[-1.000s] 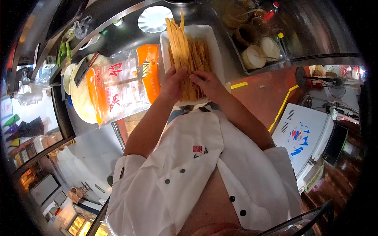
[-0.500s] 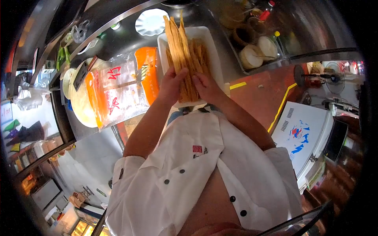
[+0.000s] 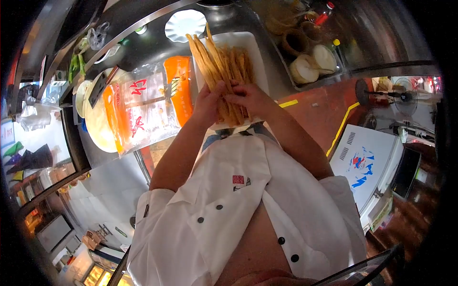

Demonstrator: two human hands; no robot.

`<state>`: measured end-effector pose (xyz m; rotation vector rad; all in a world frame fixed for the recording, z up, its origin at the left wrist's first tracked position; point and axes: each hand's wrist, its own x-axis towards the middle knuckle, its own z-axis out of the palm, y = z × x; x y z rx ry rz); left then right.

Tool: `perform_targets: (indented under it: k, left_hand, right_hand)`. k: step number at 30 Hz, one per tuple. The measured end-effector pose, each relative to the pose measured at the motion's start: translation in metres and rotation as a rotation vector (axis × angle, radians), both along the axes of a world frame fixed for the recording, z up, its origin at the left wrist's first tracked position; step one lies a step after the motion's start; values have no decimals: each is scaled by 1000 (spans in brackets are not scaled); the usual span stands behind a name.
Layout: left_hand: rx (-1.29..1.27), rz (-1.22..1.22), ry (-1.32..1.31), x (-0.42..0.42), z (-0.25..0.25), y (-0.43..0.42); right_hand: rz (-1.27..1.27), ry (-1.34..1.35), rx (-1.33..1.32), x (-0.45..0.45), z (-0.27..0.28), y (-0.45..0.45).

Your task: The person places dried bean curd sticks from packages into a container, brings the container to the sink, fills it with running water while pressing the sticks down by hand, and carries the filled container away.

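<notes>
Several long yellow-brown dried sticks [image 3: 213,62] are held in a bundle above a white tray [image 3: 261,66]. My left hand [image 3: 208,104] wraps round the lower left part of the bundle, with its thumb on top. On the right side, my right hand [image 3: 249,99] is closed on the same sticks, its fingers close to my left thumb. More sticks [image 3: 242,64] lie in the tray behind and to the right. Left of the tray lies a clear plastic bag [image 3: 150,102] with orange ends and red print. The undersides of both hands are hidden.
A white scalloped plate [image 3: 185,25] is behind the tray. Round pale boards [image 3: 102,128] with a cleaver [image 3: 101,88] are at the left. A metal tray [image 3: 298,87] with pots and bottles stands at the right. A white appliance [image 3: 365,162] is farther right.
The upper ends of the held sticks have tilted left and lowered, and the bundle has fanned out a little. My right hand has shifted inward, nearer my left hand.
</notes>
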<state>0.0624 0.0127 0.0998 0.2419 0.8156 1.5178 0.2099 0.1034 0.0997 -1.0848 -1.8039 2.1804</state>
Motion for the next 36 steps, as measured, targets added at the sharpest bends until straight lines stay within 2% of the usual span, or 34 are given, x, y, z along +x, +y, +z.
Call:
perform_targets:
  k: [1, 3, 7, 9, 10, 12, 13, 15, 16, 18, 21, 25, 27, 30, 33, 36]
  left_hand:
    - [1, 5, 1, -2, 0, -1]
    - [-88, -27, -63, -6, -2, -3]
    - [-79, -41, -20, -15, -16, -5]
    - [-100, -81, 0, -17, -15, -6]
    - [-100, -82, 0, -16, -13, -7]
    - [-144, -102, 360, -13, -6, -6]
    - [-143, -106, 360, -11, -8, -5]
    - [-163, -84, 570, -9, -18, -4]
    - [-163, -84, 570, -8, -21, -4]
    - [-199, -53, 690, -6, -24, -1]
    - [-199, -44, 557, -3, -18, 2]
    - [-192, -34, 404, -5, -24, 3]
    - [-250, 29, 116, -2, -24, 1]
    - [-147, 34, 102, -1, -22, -2]
    - [-176, 28, 171, -4, -20, -2]
    - [-207, 52, 188, -3, -12, -1]
  right_hand:
    - [5, 1, 1, -1, -8, -1]
    - [-37, 190, -234, -1, -25, -4]
    - [-56, 195, -158, 2, -13, -11]
    - [48, 98, 153, 2, 0, -13]
    - [47, 98, 153, 2, -2, -15]
    - [108, -80, 605, -2, -11, -19]
    - [104, -81, 604, -3, -12, -23]
    - [-7, -67, 716, -6, -13, -31]
    - [-7, -66, 716, -8, -13, -34]
    - [-29, -221, 783, -10, -10, -38]
    - [-64, -240, 710, -12, -14, -39]
    - [-143, -195, 745, -13, -23, -40]
    - [-198, -201, 653, -11, -18, -41]
    - [-117, -195, 705, -8, -30, -32]
    - [-163, -50, 613, -8, -21, -34]
    - [-156, -30, 658, -10, -14, -33]
